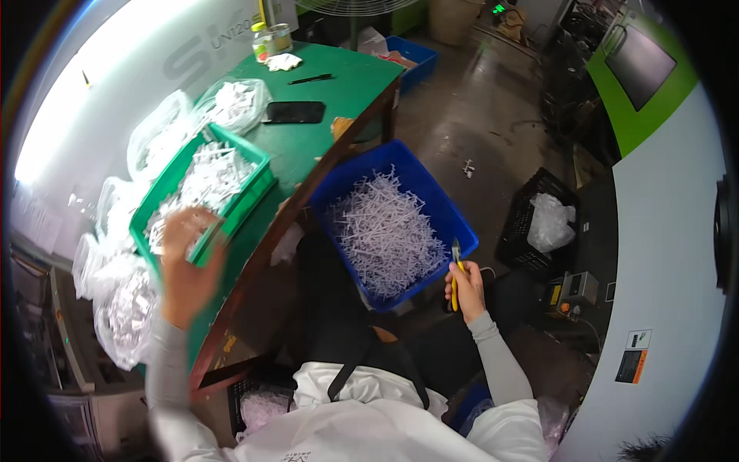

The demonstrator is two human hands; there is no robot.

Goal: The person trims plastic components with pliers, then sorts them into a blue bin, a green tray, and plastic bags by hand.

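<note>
Right fingers (469,277) closed round yellow-handled pliers (454,292); blue bin (446,214) of white sticks (387,235) just beyond, leftward. Left fingers (187,221) blurred, opening and hold unclear, at near end of green bin (248,199).

Yellow-handled pliers (455,291) point forward by a blue bin (444,217); white pieces (217,173) lie heaped in a green bin (248,197).

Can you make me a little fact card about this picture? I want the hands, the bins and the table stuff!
Left hand: blurred, at the near end of the green bin; can't tell if it's gripping anything
Right hand: holding yellow-handled pliers
Green bin: on the green table, with small white pieces inside
Blue bin: beside the table, heaped with thin white sticks
Also on table: black phone-like slab, dark pen-like thing
</note>
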